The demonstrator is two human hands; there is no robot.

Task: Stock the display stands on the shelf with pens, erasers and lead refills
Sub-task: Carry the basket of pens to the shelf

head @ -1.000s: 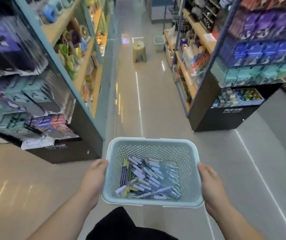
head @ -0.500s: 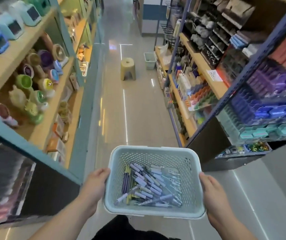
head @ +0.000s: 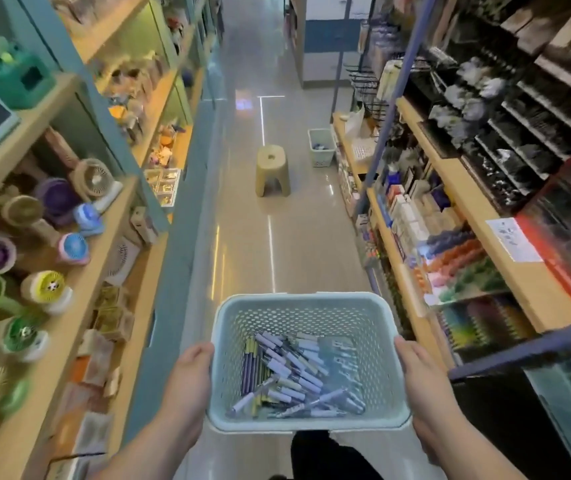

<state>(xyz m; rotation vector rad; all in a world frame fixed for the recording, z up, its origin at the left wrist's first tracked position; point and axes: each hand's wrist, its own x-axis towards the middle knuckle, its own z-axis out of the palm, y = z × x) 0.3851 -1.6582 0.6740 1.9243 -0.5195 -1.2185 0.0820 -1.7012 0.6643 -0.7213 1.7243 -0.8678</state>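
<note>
Hands clasp a pale blue perforated plastic basket (head: 297, 306) in a shop aisle, holding it level in front of the person's body. The left hand (head: 190, 372) grips the basket's left wall and the right hand (head: 419, 372) grips its right wall, each wrapped against the side just below the rim; the fingers underneath are hidden. A loose heap of pens with white, lilac and yellow-green barrels (head: 287, 372) lies on the basket's bottom, some lined up at the left, others crossing one another. Clear packets (head: 341, 362) lie toward the right, their contents too blurred to name. Ahead, on the glossy grey tiled floor (head: 242, 237), a beige plastic stool with a hole in its seat (head: 273, 173) stands mid-aisle. A small white plastic bin (head: 322, 147) sits beyond it, against the right-hand shelving. Light wooden shelves on the left (head: 110, 244) carry small desk fans in green, purple, blue and pink (head: 45, 289). Wooden shelves on the right (head: 467, 188), framed in blue metal, hold boxed stationery (head: 405, 209) and blurred rows of coloured stock.
</note>
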